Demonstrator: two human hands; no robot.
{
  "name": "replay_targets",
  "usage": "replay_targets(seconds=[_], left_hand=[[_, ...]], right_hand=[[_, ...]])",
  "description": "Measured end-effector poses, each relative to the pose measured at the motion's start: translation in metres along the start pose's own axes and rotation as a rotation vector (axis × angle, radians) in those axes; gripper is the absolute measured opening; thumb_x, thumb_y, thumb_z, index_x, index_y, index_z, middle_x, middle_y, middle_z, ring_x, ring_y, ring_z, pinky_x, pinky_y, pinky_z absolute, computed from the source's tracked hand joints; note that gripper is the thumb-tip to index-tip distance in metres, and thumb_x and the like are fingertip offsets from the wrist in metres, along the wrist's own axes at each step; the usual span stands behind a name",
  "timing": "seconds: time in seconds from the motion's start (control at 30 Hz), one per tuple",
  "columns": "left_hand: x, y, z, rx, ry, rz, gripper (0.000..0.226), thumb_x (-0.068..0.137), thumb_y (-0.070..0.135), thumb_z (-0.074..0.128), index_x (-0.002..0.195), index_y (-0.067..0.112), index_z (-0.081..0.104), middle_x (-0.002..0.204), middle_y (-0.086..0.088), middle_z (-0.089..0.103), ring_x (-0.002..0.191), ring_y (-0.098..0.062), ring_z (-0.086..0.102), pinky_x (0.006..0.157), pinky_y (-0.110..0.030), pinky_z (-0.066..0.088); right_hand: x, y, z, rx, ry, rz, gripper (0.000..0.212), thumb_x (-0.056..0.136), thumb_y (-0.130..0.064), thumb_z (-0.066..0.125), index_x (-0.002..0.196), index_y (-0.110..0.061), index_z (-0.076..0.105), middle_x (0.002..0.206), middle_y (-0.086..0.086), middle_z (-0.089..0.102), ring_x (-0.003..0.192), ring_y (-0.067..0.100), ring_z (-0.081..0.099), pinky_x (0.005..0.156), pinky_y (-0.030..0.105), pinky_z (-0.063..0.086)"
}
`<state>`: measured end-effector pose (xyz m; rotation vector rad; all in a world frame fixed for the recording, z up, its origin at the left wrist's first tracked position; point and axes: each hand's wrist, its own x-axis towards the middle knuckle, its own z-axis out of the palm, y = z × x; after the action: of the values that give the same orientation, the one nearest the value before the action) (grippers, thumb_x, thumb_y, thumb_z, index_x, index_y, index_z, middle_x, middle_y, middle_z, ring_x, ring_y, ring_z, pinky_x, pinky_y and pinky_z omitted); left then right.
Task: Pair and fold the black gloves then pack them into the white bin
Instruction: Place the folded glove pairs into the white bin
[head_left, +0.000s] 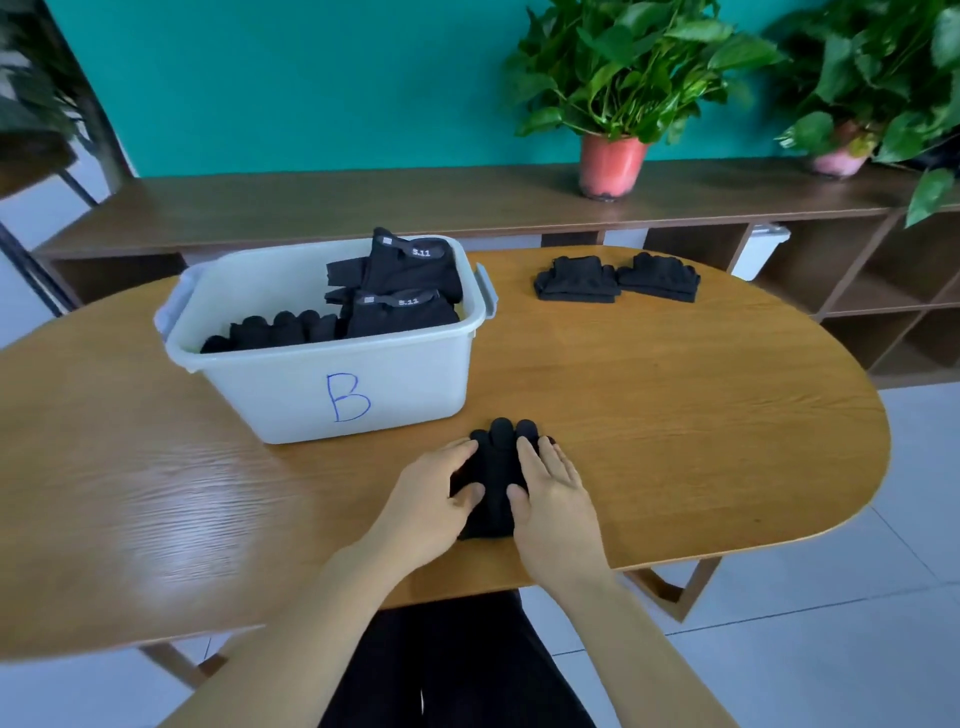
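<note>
Bare forearms reach out over a dark-clothed lap (457, 665) to the near edge of a rounded wooden table (675, 415), and both hands rest on a black glove (493, 483) that lies with its fingertips pointing away from the person. The left hand (436, 499) lies along the glove's left side, fingers stretched forward and thumb laid on the cloth. The right hand (558, 499) mirrors it on the right side, fingers straight and slightly spread, thumb pressed onto the cloth. Neither hand is curled round anything; both lie flat and press down, with a strip of glove showing between the thumbs. Whether one glove or a stacked pair lies under them I cannot tell. Just beyond, a little to the left, stands the white bin (415, 379) with a blue letter B (349, 397) on its near wall; the glove's fingertips lie near its right front corner. Inside the bin lie more packed gloves (405, 291), folded ones with grey wrist tabs at the right and a row of fingertips along the near wall. On the far side of the table, well apart from the hands, a left glove stack (574, 280) and a right glove stack (660, 278) sit side by side, touching. Behind runs a low wooden shelf unit (363, 202) against a teal wall (311, 78), carrying leafy plants in a red pot (610, 166) and a pink pot (839, 161).
</note>
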<state>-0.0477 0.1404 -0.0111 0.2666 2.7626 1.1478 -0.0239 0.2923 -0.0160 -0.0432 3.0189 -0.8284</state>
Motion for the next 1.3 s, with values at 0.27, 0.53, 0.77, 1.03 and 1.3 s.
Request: replay_targets(seconds=[0.27,0.53,0.77,1.03,1.3], left_hand=[[-0.017,-0.018,-0.021,-0.046,0.014,-0.069,0.055,0.097,0.016,0.06,0.148,0.025,0.042,0.15,0.011,0.045,0.138,-0.009,0.041,0.101,-0.016,0.032],[-0.017,-0.011,-0.04,0.12,0.095,-0.28,0.061,0.091,0.045,0.065,0.143,0.018,0.048,0.143,-0.002,0.051,0.13,-0.02,0.047,0.105,-0.035,0.041],[-0.002,0.001,-0.033,0.016,-0.024,-0.285,0.026,0.09,0.03,0.067,0.114,0.018,0.067,0.113,0.003,0.067,0.108,-0.016,0.061,0.094,-0.039,0.05],[0.012,0.01,-0.035,-0.068,-0.089,-0.382,0.043,0.089,0.021,0.07,0.131,0.015,0.062,0.123,-0.002,0.065,0.107,-0.019,0.06,0.082,-0.027,0.043],[0.01,0.017,-0.036,-0.127,-0.073,-0.439,0.051,0.089,0.018,0.072,0.136,0.014,0.053,0.13,-0.005,0.058,0.113,-0.02,0.055,0.081,-0.026,0.04]], right_hand=[[-0.007,-0.028,0.013,0.05,-0.012,-0.022,0.056,0.105,-0.024,0.039,0.156,-0.019,0.016,0.163,0.003,0.014,0.151,0.018,0.006,0.119,0.028,0.013],[0.017,-0.018,-0.041,0.091,0.023,0.031,0.058,0.097,-0.033,0.059,0.149,-0.023,0.038,0.145,0.003,0.039,0.132,0.019,0.04,0.102,0.029,0.037],[0.046,-0.018,-0.041,0.064,-0.364,0.063,0.068,0.088,-0.036,0.071,0.148,-0.03,0.039,0.153,0.002,0.028,0.14,0.025,0.032,0.113,0.041,0.034],[0.063,-0.025,-0.041,0.019,-0.456,0.052,0.064,0.086,-0.029,0.074,0.143,-0.02,0.046,0.148,0.002,0.04,0.131,0.024,0.045,0.103,0.035,0.042],[0.063,-0.018,-0.038,0.124,-0.47,0.059,0.061,0.085,-0.026,0.075,0.14,-0.018,0.049,0.142,0.004,0.049,0.126,0.023,0.049,0.096,0.032,0.041]])
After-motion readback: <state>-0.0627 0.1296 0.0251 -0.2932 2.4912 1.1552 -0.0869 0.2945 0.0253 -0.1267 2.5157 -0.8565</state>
